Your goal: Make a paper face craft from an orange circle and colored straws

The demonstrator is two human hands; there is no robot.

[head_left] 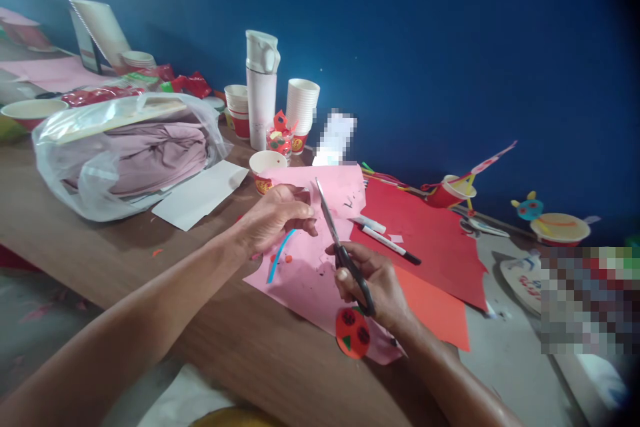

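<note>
My left hand (280,213) is closed in a pinch on a piece of pink paper (316,201), which blends into the pink sheet behind it. In my right hand (375,280) are black-handled scissors (336,235), blades pointing up and left beside the paper, nearly together. Below both hands a large pink sheet (305,260) lies on the table, with a blue paper strip (281,257) and small scraps on it. A round orange paper face (353,332) with dark eyes and a green triangle lies under my right hand.
Red paper (425,233) with a marker (390,244) and an orange sheet (435,310) lie to the right. A plastic bag (65,167), white card (200,193), paper cup (268,161), flask (262,93) and stacked cups (303,100) stand left and behind. Paper-cup crafts (560,228) sit far right.
</note>
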